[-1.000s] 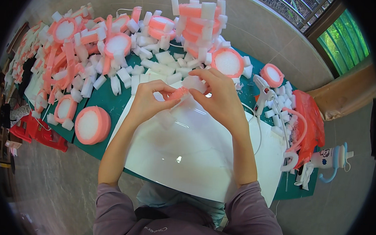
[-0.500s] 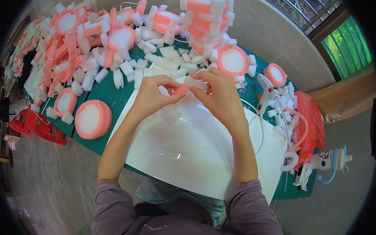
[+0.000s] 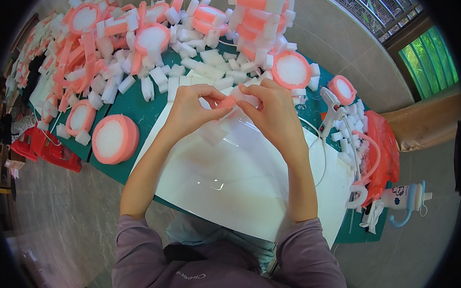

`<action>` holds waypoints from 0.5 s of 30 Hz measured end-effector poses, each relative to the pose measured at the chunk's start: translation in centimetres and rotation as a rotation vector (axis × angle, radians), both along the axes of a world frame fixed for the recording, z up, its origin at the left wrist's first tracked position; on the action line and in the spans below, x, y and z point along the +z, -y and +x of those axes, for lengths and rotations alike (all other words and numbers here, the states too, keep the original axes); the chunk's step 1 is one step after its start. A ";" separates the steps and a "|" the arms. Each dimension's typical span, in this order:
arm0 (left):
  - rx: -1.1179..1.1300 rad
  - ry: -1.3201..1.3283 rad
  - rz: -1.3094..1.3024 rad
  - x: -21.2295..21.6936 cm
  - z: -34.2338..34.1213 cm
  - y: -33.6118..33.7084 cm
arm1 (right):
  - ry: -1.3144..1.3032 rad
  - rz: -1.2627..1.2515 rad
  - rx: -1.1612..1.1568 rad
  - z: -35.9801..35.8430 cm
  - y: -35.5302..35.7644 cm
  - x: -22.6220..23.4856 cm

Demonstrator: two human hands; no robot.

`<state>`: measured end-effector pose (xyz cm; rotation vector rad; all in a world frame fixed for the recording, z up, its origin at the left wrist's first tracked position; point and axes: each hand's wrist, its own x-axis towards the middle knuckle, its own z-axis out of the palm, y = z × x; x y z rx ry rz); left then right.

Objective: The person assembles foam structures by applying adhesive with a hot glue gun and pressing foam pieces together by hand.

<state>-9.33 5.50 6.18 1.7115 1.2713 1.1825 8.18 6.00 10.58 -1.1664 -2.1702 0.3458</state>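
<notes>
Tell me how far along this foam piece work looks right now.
Done: finished pink-rimmed foam discs, like the one at the left, plus heaps at the back. In hand: the left hand and right hand pinch a small pink and white piece over the white sheet. Left: many loose white blocks.

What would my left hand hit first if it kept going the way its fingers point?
The left hand points right, toward the right hand. It would likely meet the pink foam strip pinched between them, then the right fingers.
</notes>
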 end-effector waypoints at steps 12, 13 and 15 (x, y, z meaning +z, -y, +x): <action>-0.009 0.003 -0.050 0.0 0.0 0.1 | 0.034 -0.019 0.048 0.5 -0.3 -0.1; 0.001 0.008 -0.056 0.0 0.1 0.0 | 0.041 -0.009 0.048 0.5 -0.3 -0.1; -0.007 0.027 -0.064 -0.1 -0.1 -0.1 | 0.044 0.000 0.048 0.4 -0.3 -0.1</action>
